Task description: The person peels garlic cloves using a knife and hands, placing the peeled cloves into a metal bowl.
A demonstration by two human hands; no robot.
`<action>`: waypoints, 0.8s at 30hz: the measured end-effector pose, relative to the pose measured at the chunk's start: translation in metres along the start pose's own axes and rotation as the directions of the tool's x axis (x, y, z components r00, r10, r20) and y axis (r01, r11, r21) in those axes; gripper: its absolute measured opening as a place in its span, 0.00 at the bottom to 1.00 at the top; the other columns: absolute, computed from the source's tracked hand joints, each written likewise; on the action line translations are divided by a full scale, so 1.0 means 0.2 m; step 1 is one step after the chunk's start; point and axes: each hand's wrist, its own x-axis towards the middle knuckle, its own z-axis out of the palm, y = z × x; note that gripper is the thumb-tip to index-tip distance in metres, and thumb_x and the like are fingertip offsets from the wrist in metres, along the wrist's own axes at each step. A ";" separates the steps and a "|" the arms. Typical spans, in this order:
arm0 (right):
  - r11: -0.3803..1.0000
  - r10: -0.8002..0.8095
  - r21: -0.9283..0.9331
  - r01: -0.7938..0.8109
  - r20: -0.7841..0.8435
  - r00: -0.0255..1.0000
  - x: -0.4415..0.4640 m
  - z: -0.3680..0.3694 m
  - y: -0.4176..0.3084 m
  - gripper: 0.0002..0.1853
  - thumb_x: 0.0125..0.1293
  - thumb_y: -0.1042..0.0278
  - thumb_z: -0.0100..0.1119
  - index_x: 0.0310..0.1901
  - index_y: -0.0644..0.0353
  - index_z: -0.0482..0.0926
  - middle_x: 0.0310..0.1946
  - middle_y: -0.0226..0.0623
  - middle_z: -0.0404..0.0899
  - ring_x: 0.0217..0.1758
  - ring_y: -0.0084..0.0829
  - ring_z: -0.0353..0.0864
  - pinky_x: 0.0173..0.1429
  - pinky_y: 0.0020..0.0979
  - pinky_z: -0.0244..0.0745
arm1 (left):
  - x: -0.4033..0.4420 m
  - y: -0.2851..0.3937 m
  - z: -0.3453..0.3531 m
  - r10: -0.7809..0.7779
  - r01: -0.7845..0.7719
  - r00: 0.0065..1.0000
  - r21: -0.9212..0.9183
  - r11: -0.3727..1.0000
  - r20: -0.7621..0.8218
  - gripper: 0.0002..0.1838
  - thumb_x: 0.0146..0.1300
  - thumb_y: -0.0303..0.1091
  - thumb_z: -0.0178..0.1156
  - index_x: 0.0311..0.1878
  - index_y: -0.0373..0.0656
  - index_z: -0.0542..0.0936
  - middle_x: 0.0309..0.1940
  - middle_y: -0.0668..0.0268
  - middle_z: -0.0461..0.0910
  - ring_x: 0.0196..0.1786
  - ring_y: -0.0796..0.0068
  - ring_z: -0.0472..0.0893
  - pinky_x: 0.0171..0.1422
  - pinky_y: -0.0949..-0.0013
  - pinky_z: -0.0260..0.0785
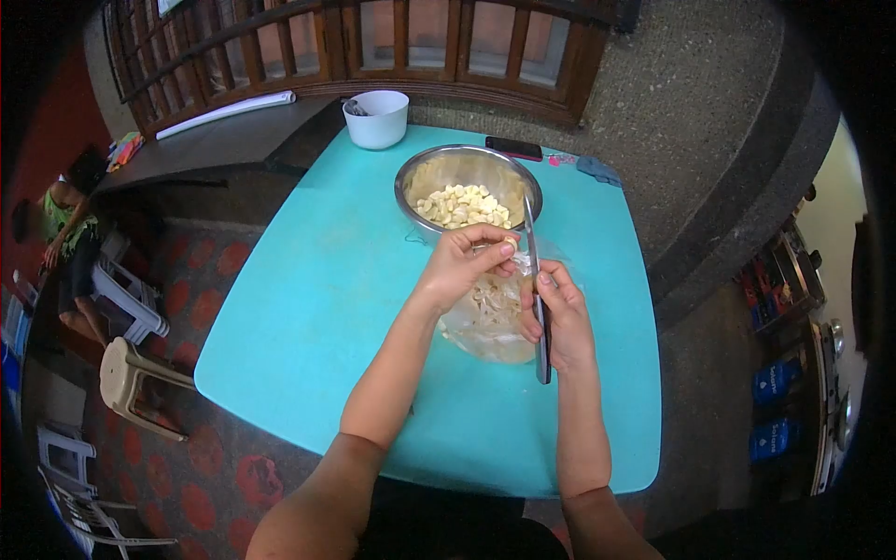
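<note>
My left hand [467, 266] pinches a small pale garlic clove [511, 243] between thumb and fingers, just in front of the steel bowl [405, 194]. My right hand [565, 315] is closed around the dark handle of a knife [531, 229], whose blade points up and away, beside the clove. In the bowl lies a heap of pale yellow peeled garlic cloves [462, 205]. Beneath both hands a clear plastic bag [504, 345] rests on the turquoise table [317, 308], with whitish bits that look like peels or cloves in it. My hands partly cover the bag.
At the table's far side stand a white tub [377, 121] with something dark inside, a black phone [513, 147] and a blue-grey cloth [598, 170]. A beige plastic stool [126, 373] is at the left. Another person [70, 233] sits farther left.
</note>
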 end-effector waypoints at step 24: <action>0.962 0.063 -0.270 -0.049 0.044 0.997 -0.03 0.01 -0.07 0.18 0.73 0.66 0.42 0.62 0.54 0.66 0.21 0.26 0.66 0.15 0.14 0.59 0.18 0.19 0.56 | 0.00 -0.02 0.01 0.207 -0.210 0.977 0.280 0.937 0.042 0.13 0.53 0.17 0.64 0.44 0.35 0.82 0.43 0.65 0.77 0.44 0.77 0.78 0.50 0.76 0.74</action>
